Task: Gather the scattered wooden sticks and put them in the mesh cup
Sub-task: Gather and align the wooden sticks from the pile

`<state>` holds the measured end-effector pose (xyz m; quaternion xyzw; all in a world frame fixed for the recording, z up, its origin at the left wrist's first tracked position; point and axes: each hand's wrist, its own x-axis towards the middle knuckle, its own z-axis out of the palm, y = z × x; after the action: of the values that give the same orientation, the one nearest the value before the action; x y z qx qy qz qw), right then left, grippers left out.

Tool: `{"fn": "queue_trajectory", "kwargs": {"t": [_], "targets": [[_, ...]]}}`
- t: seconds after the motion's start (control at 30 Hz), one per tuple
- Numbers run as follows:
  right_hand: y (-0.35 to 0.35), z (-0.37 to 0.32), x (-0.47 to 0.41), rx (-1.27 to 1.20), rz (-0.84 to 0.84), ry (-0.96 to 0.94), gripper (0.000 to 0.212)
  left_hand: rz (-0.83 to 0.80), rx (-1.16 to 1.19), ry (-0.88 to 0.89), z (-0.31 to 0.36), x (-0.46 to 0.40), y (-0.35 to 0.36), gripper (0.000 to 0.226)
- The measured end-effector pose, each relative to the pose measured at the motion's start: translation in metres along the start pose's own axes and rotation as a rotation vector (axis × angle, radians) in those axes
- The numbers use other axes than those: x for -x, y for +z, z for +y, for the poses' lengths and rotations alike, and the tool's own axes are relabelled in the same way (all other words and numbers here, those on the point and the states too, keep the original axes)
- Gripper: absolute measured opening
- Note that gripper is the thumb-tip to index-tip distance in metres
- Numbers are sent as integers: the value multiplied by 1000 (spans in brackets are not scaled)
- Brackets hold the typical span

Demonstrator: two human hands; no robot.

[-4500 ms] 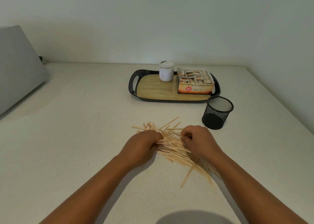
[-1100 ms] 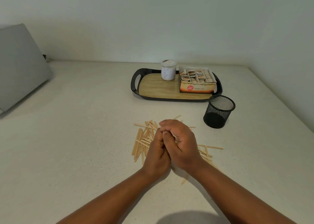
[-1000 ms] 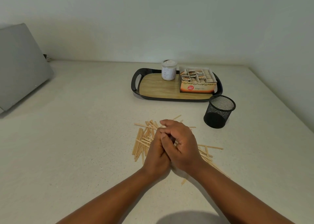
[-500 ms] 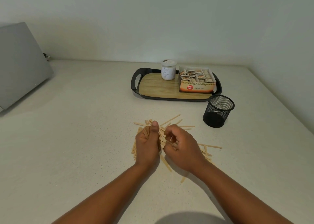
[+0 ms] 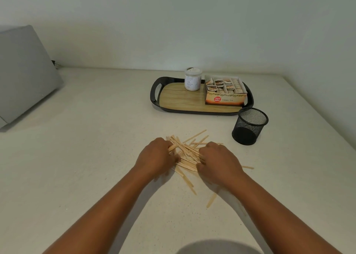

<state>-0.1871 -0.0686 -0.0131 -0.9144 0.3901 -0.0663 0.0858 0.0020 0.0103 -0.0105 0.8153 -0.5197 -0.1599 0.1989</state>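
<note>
Both my hands are curled into the pile of wooden sticks (image 5: 187,153) on the desk (image 5: 86,147), left hand (image 5: 157,158) and right hand (image 5: 217,162) scooping from each side. Mesh cup (image 5: 249,126) sits empty near the tray (image 5: 155,91); the box (image 5: 224,91) on it reads "Ginger Tea".

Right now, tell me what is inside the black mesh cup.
Through the mesh cup only its dark bottom shows; no wooden sticks stand in it. They lie on the counter between both hands. The near wall partly hides the cup's floor.
</note>
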Motion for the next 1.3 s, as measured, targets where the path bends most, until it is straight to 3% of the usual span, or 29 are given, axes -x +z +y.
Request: {"fn": "queue_trajectory", "kwargs": {"t": [0.17, 0.23, 0.33, 0.5, 0.87, 1.07, 1.3], "targets": [[-2, 8, -1, -56, -79, 30, 35, -136, -58, 239, 11, 3, 6, 29], [0, 8, -2, -97, -58, 26, 30, -124, -82, 276, 12, 1, 8, 16], [3, 7, -2, -171, -25, 42, 6, -84, -83, 324, 13, 1, 8, 9], [6, 10, -3, -288, -20, 106, 10, -53, -96, 391, 9, 0, 11, 11], [1, 14, -8, -416, -42, 140, 15, -37, -109, 417, 8, -1, 13, 6], [-2, 17, -9, -455, 64, 168, 19, -6, -53, 441, 5, 0, 10, 34], [-2, 24, -13, -504, 179, 179, 22, 42, -47, 345, 5, 0, 1, 26]]}}
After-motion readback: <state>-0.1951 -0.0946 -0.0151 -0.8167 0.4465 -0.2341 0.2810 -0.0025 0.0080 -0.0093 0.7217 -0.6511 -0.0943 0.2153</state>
